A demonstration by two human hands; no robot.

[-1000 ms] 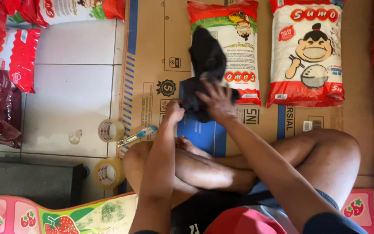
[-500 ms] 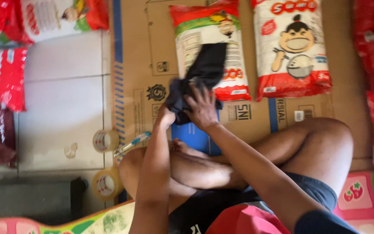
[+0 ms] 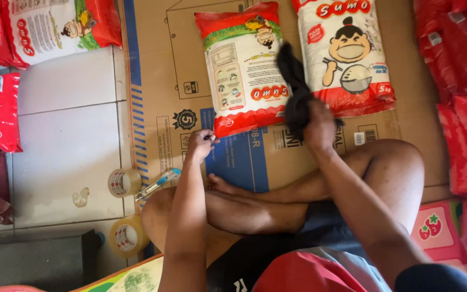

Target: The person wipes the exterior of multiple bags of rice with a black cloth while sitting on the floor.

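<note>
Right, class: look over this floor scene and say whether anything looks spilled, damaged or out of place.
Little stands out. A pale blotch marks the white floor tile beside the upper tape roll; whether it is a spill or a stain is unclear. The right hand grips a crumpled black cloth. The rice bags look intact.

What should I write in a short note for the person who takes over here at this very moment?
Right hand: shut on a black cloth, held up over the two white-and-red bags.
Left hand: grip closed on something small and dark at the fingertips; what it is cannot be told.
Things: both bags lie flat on the cardboard sheet. A cutter and two tape rolls lie on the tiled floor by the person's left knee.
Done: bags laid side by side on the cardboard.
Left: cloth not yet put down; tape and cutter untouched.
</note>
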